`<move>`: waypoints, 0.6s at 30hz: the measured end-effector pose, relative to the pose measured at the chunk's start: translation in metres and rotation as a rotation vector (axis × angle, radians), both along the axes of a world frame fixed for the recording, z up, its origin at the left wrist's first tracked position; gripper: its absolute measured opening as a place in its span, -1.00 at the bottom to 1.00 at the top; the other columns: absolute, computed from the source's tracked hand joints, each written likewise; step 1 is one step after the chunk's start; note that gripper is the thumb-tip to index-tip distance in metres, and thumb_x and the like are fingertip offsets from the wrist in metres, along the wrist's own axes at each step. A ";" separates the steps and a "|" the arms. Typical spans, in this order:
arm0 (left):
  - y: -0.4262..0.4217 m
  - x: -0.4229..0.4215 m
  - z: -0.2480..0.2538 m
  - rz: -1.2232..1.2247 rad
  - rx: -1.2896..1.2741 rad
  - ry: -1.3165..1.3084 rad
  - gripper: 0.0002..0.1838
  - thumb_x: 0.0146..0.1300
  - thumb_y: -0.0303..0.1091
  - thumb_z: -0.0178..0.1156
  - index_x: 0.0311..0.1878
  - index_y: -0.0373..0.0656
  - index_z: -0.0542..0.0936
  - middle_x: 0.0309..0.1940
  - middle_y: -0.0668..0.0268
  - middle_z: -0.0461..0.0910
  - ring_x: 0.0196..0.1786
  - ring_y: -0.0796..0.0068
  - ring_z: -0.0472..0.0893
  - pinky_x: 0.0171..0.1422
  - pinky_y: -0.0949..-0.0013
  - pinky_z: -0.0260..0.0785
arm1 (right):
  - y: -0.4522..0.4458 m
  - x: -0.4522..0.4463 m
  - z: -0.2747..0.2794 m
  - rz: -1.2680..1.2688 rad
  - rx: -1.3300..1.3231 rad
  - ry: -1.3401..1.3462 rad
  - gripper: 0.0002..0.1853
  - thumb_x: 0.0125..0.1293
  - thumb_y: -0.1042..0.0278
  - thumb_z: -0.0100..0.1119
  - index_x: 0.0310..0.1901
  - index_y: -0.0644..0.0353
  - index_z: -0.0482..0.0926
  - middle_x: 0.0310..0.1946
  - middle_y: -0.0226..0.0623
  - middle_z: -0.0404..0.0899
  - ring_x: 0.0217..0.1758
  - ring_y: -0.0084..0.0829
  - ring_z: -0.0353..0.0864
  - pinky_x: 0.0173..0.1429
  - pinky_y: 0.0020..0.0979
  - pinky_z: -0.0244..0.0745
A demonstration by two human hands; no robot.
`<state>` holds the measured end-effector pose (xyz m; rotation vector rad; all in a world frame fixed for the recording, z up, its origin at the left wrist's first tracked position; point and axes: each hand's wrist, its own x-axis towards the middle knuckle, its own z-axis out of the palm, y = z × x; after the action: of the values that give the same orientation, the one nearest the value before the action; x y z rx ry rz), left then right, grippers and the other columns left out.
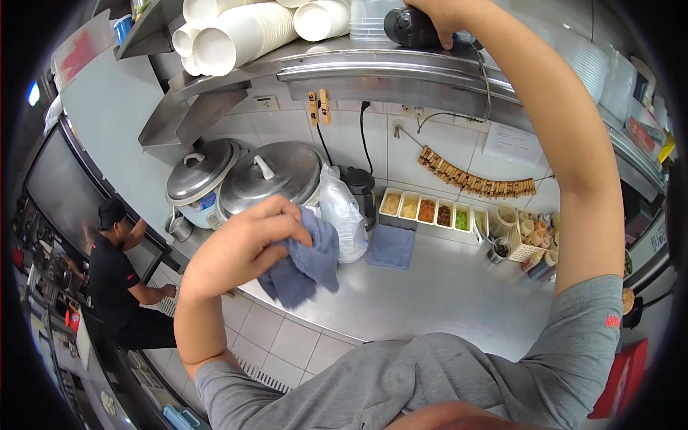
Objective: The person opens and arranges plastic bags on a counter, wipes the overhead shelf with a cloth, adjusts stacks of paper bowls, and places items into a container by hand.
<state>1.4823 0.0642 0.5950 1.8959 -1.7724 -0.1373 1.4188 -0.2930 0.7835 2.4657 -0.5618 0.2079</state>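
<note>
My left hand (247,240) is closed around a crumpled blue-grey cloth (304,261), held up above the left part of the steel counter (423,304). My right hand (448,18) reaches up to the shelf at the top of the head view, its fingers around a black rounded object (412,29) lying there. The frame's top edge cuts off part of this hand, and the object's kind is unclear. A second blue-grey cloth (390,247) lies folded flat on the counter. Close behind the held cloth stands a white plastic bag (342,222).
Stacked white paper cups (244,39) fill the shelf's left. Two lidded pots (272,175) and a dark kettle (360,190) stand against the wall. Topping tubs (426,210) line the counter's back, near a bottle basket (527,240). A co-worker (118,276) is at far left.
</note>
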 end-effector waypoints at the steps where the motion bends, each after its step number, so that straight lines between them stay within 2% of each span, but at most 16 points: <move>1: -0.001 0.003 0.000 0.002 -0.013 -0.006 -0.62 -0.01 -0.75 0.27 -0.11 -0.14 0.66 -0.08 0.25 0.51 -0.02 0.19 0.60 0.05 0.27 0.46 | -0.004 0.002 -0.001 0.021 -0.013 -0.008 -0.27 -0.23 0.39 0.66 0.12 0.05 0.62 0.01 -0.17 0.72 0.14 -0.14 0.68 0.15 -0.14 0.57; 6: -0.023 0.013 -0.002 0.006 -0.068 -0.033 -0.64 0.02 -0.73 0.25 -0.10 -0.17 0.63 -0.08 0.23 0.53 0.01 0.16 0.59 0.10 0.27 0.44 | 0.007 -0.015 -0.015 0.089 -0.015 -0.090 -0.29 -0.14 0.44 0.61 0.16 0.07 0.58 0.06 -0.17 0.70 0.16 -0.10 0.67 0.15 -0.12 0.56; 8: -0.035 0.019 -0.007 -0.025 -0.114 0.016 -0.60 -0.06 -0.75 0.24 -0.10 -0.21 0.62 -0.07 0.19 0.54 -0.01 0.16 0.57 0.13 0.30 0.41 | 0.024 -0.034 -0.023 0.136 -0.182 -0.281 -0.33 -0.04 0.42 0.56 0.20 0.09 0.55 0.12 -0.14 0.65 0.16 -0.07 0.66 0.18 -0.13 0.55; 9: -0.042 0.022 -0.008 -0.077 -0.112 0.025 -0.64 0.05 -0.71 0.19 -0.05 -0.23 0.60 -0.10 0.18 0.56 0.03 0.13 0.59 0.15 0.25 0.42 | 0.032 -0.045 -0.030 0.207 -0.158 -0.356 -0.36 0.03 0.39 0.51 0.21 0.12 0.53 0.11 -0.12 0.65 0.15 -0.04 0.66 0.17 -0.14 0.55; 10: -0.048 0.025 -0.010 -0.103 -0.109 0.023 -0.64 0.05 -0.71 0.19 -0.05 -0.23 0.60 -0.10 0.18 0.56 0.03 0.13 0.59 0.15 0.25 0.42 | 0.038 -0.060 -0.038 0.267 -0.137 -0.433 -0.39 0.09 0.35 0.47 0.22 0.14 0.51 0.10 -0.11 0.64 0.14 -0.01 0.65 0.16 -0.14 0.56; 12: -0.067 0.026 -0.016 -0.236 -0.102 0.118 -0.64 0.03 -0.72 0.15 -0.06 -0.24 0.60 -0.10 0.18 0.58 0.05 0.14 0.59 0.19 0.25 0.41 | 0.035 -0.080 -0.083 0.557 -0.148 -0.549 -0.53 0.14 0.35 0.35 0.11 0.18 0.55 -0.01 -0.22 0.66 -0.04 -0.12 0.70 -0.05 -0.22 0.62; 13: -0.075 0.021 -0.014 -0.291 -0.099 0.170 -0.62 0.01 -0.72 0.10 -0.07 -0.25 0.61 -0.09 0.18 0.58 0.05 0.18 0.59 0.21 0.27 0.41 | 0.041 -0.095 -0.104 0.675 -0.292 -0.489 -0.55 0.16 0.29 0.34 0.11 0.11 0.55 -0.19 -0.39 0.67 -0.28 -0.26 0.69 -0.32 -0.25 0.58; 14: -0.085 0.017 -0.013 -0.345 -0.124 0.238 -0.62 0.00 -0.73 0.06 -0.07 -0.26 0.60 -0.08 0.19 0.58 0.06 0.23 0.58 0.25 0.31 0.38 | 0.050 -0.109 -0.129 0.848 -0.372 -0.447 -0.59 0.02 0.28 0.38 -0.04 0.08 0.61 -0.42 -0.45 0.58 -0.46 -0.42 0.58 -0.47 -0.38 0.44; 16: -0.107 0.006 -0.013 -0.377 -0.233 0.436 -0.62 0.02 -0.74 0.02 -0.09 -0.27 0.60 -0.05 0.21 0.58 0.09 0.29 0.57 0.29 0.33 0.34 | 0.076 -0.147 -0.169 1.005 -0.449 -0.529 -0.88 -0.04 0.26 0.25 -0.46 -0.02 0.51 -0.56 -0.52 0.43 -0.52 -0.54 0.49 -0.53 -0.49 0.23; 17: -0.118 -0.003 -0.007 -0.372 -0.330 0.444 -0.63 0.03 -0.74 0.02 -0.09 -0.27 0.60 -0.03 0.20 0.58 0.10 0.32 0.55 0.31 0.34 0.31 | 0.073 -0.160 -0.173 0.973 -0.447 -0.520 -0.88 -0.04 0.26 0.25 -0.46 -0.02 0.51 -0.56 -0.52 0.43 -0.52 -0.54 0.49 -0.53 -0.49 0.23; 18: -0.131 -0.010 -0.002 -0.362 -0.426 0.455 -0.64 0.04 -0.73 0.01 -0.10 -0.27 0.60 0.00 0.19 0.58 0.12 0.34 0.54 0.33 0.35 0.29 | 0.070 -0.175 -0.178 1.047 -0.427 -0.544 -0.83 -0.10 0.30 0.30 -0.41 0.04 0.57 -0.52 -0.48 0.47 -0.54 -0.55 0.43 -0.53 -0.50 0.17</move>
<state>1.4726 -0.0668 0.5932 1.1299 -1.6440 -0.2733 1.2434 -0.2234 0.6059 2.0236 0.5826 1.2726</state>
